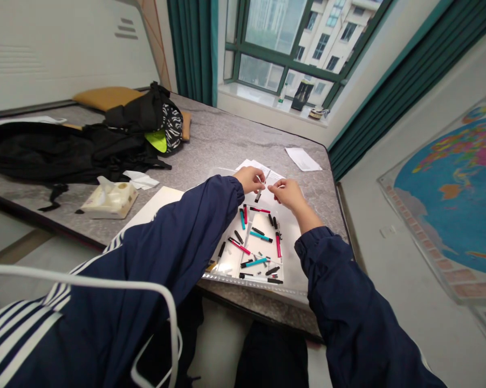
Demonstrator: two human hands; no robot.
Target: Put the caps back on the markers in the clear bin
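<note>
My left hand [251,180] is closed, its thumb and fingers pinched near a thin pale piece, with a dark-tipped pen part [258,196] just below it. Close by on the right, my right hand [285,193] is closed in a pinch; what it holds is too small to name. Beneath both hands a clear tray [230,258] carries several pens, caps and small parts, among them a blue pen [261,236], a red pen [278,245] and a white pen with black ends [261,278]. White papers [248,164] lie behind my hands.
A tissue pack [110,200] and a black backpack [64,151] are on the grey table [226,129] at the left. A folded paper [303,159] lies at the back right. A white cable [105,283] crosses the lower left foreground. The table's edge runs below the tray.
</note>
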